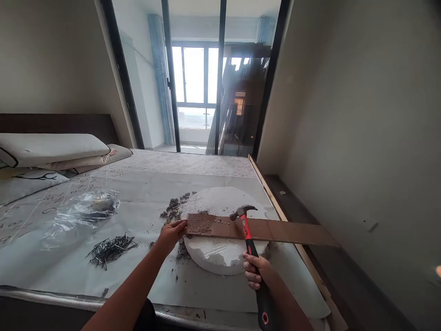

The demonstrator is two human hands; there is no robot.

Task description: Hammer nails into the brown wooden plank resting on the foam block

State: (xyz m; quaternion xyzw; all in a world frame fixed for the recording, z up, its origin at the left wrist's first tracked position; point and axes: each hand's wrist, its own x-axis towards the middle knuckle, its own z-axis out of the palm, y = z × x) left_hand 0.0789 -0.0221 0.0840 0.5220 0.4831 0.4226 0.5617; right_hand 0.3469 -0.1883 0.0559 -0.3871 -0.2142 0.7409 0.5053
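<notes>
My right hand (254,271) is wrapped round the black-and-red handle of a claw hammer (245,225). Its head is over the brown wooden board (275,230), though whether it touches the wood I cannot tell. At the board's left end, my left hand (172,233) pinches the edge between thumb and fingers. Many small holes dot that end, and several pale nail heads (222,221) show in a row near the hammer. Beneath the board lies a round white foam-like slab (217,257) with a chipped front edge.
A pile of loose nails (112,249) lies on the covered mattress (138,188), near a clear plastic bag (82,211). Grey crumbs (172,207) are scattered beside the slab. Pillows (55,149) are at the left. The board overhangs the wooden bed rail (272,197) towards the right wall.
</notes>
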